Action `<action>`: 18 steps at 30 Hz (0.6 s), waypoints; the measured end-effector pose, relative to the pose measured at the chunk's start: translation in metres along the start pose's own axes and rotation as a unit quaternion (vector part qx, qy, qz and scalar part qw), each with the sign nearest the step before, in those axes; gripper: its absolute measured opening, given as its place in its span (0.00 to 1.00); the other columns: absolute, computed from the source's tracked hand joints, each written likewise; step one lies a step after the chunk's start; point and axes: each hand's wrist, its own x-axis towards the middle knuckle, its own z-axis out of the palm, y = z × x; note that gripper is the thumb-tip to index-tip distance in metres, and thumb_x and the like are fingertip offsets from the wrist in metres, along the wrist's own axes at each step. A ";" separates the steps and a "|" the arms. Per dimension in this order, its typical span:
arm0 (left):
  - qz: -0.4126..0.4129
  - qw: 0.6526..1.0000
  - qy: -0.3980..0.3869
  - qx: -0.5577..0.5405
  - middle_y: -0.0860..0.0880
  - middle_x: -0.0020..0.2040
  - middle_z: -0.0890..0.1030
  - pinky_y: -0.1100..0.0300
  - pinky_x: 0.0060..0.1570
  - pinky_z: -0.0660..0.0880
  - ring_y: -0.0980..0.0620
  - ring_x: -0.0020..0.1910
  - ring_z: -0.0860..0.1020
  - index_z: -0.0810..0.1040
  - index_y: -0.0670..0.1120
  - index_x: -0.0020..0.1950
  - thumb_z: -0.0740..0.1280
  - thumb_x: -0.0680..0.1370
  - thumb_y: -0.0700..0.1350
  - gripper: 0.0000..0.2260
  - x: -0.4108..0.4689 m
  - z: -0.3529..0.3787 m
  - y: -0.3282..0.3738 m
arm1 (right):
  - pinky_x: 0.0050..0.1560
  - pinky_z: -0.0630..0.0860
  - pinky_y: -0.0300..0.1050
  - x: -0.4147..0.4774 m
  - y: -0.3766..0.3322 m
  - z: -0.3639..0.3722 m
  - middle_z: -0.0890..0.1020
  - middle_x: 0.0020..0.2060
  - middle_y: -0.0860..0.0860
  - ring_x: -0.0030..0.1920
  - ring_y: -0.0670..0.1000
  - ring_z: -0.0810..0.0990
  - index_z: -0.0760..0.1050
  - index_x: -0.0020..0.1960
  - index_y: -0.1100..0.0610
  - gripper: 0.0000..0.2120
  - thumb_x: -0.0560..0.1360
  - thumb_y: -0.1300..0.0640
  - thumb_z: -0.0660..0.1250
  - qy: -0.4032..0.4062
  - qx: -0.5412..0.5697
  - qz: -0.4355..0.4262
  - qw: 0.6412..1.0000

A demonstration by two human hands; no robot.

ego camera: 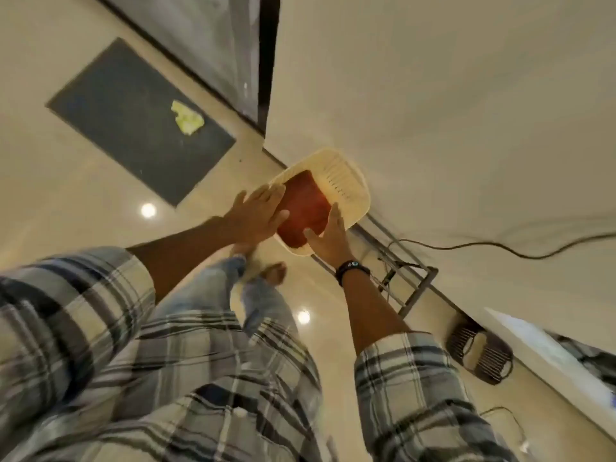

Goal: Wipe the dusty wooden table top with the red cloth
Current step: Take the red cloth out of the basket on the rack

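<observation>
Overall: early stage, cloth fetch only; no wiping shown.
Red cloth: lies inside a cream basket and covers most of its bottom. Not lifted, as far as I can tell.
Basket: on the floor, right against the wall.
Left hand: over the basket's left rim and the cloth's edge. Grip open, fingers straight, nothing held. Can't tell if it touches the cloth, the frame is blurred.
Right hand: at the basket's near rim, thumb toward the cloth. Grip open too, fingers straight, not curled round anything. Dark band on the wrist.
Wooden surface: not in view, so its dust state can't be judged.
Done: both hands are at the cloth, nothing more.
Left: take hold of the cloth, lift it out, carry it to the surface, wipe the whole top. My read is that nearly all of the job remains.
Elsewhere: dark mat with a yellow-green rag on it, well apart from the basket. Metal frame and a cable by the wall, right of the basket. Dark basket further along the wall.
</observation>
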 end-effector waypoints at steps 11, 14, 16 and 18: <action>-0.007 0.997 0.070 -0.023 0.42 0.81 0.54 0.40 0.76 0.46 0.41 0.80 0.49 0.55 0.42 0.80 0.41 0.78 0.61 0.36 0.063 0.099 -0.052 | 0.80 0.50 0.59 0.179 0.051 0.035 0.49 0.81 0.59 0.81 0.59 0.47 0.40 0.81 0.60 0.45 0.79 0.47 0.66 -0.041 -0.056 0.091 0.993; 0.009 0.995 0.092 -0.031 0.41 0.80 0.57 0.39 0.76 0.50 0.41 0.80 0.53 0.57 0.40 0.79 0.45 0.80 0.60 0.33 0.069 0.108 -0.062 | 0.78 0.53 0.62 0.200 0.059 0.046 0.61 0.78 0.58 0.78 0.60 0.59 0.44 0.82 0.60 0.42 0.80 0.46 0.65 -0.027 -0.112 0.118 0.986; 0.013 0.995 0.091 -0.042 0.41 0.80 0.58 0.40 0.76 0.51 0.41 0.80 0.54 0.57 0.40 0.79 0.45 0.81 0.59 0.32 0.070 0.111 -0.063 | 0.77 0.55 0.63 0.205 0.061 0.051 0.67 0.75 0.59 0.76 0.61 0.64 0.48 0.81 0.59 0.40 0.80 0.46 0.65 -0.004 -0.138 0.127 0.982; 0.017 0.994 0.097 -0.041 0.41 0.79 0.59 0.40 0.75 0.51 0.41 0.79 0.55 0.58 0.40 0.79 0.46 0.81 0.58 0.32 0.069 0.112 -0.063 | 0.75 0.60 0.63 0.207 0.062 0.051 0.66 0.74 0.60 0.75 0.63 0.63 0.54 0.79 0.61 0.38 0.78 0.45 0.67 0.017 -0.164 0.137 0.977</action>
